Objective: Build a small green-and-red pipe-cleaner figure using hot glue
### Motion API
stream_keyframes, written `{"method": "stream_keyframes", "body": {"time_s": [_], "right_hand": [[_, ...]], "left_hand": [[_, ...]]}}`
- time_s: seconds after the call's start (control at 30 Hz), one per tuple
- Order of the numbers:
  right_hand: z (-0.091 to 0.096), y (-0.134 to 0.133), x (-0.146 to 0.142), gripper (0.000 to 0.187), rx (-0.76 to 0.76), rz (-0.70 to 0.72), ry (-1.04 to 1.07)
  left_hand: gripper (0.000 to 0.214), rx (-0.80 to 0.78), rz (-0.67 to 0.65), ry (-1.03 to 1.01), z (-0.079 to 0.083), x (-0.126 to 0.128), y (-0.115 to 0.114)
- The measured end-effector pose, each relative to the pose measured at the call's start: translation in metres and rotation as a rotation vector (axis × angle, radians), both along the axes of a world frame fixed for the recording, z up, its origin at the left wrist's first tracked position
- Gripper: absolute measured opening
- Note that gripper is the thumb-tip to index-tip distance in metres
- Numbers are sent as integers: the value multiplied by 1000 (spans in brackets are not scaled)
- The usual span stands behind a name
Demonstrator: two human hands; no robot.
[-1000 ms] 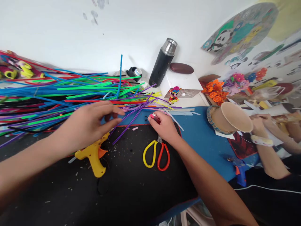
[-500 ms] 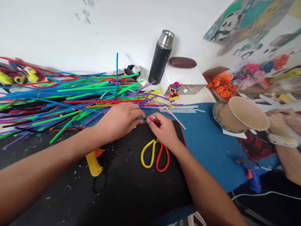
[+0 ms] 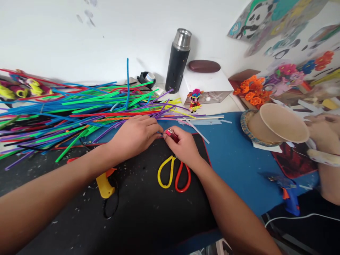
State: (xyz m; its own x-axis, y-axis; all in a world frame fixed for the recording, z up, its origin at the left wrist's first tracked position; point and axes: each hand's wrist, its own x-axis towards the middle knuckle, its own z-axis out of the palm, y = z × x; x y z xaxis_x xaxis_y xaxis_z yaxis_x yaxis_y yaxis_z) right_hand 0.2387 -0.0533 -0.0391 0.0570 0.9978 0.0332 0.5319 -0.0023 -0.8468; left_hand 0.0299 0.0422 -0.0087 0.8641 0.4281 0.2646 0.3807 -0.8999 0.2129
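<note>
My right hand (image 3: 183,147) is closed round a small red lighter (image 3: 170,134), held just above the black mat (image 3: 148,212). My left hand (image 3: 135,136) is curled with its fingertips pinched right against the lighter's tip; what they pinch is too small to make out. Both hands sit at the near edge of a wide heap of coloured pipe cleaners (image 3: 79,109). Yellow-and-red scissors (image 3: 174,173) lie on the mat just below my right hand. A yellow glue gun (image 3: 105,184) lies partly under my left forearm.
A dark flask (image 3: 177,60), a white box (image 3: 205,85) and a small colourful figurine (image 3: 195,100) stand at the back. On the right another person's hands (image 3: 325,131) hold a paper cup (image 3: 276,124). A blue glue gun (image 3: 288,194) lies on the blue mat.
My left hand came in from the left, off the pipe cleaners, and closed its fingertips against the lighter. My right hand stayed put with the lighter. The view shifted slightly.
</note>
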Motion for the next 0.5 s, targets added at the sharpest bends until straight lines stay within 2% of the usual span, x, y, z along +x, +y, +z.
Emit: {"method": "stream_keyframes", "body": {"time_s": [0.27, 0.5], "right_hand": [[-1, 1, 0, 22, 0, -7, 40], [-1, -2, 7, 26, 0, -119, 121]], "left_hand": [[25, -4, 11, -17, -5, 1, 1], [27, -8, 117, 98, -2, 1, 12]]}}
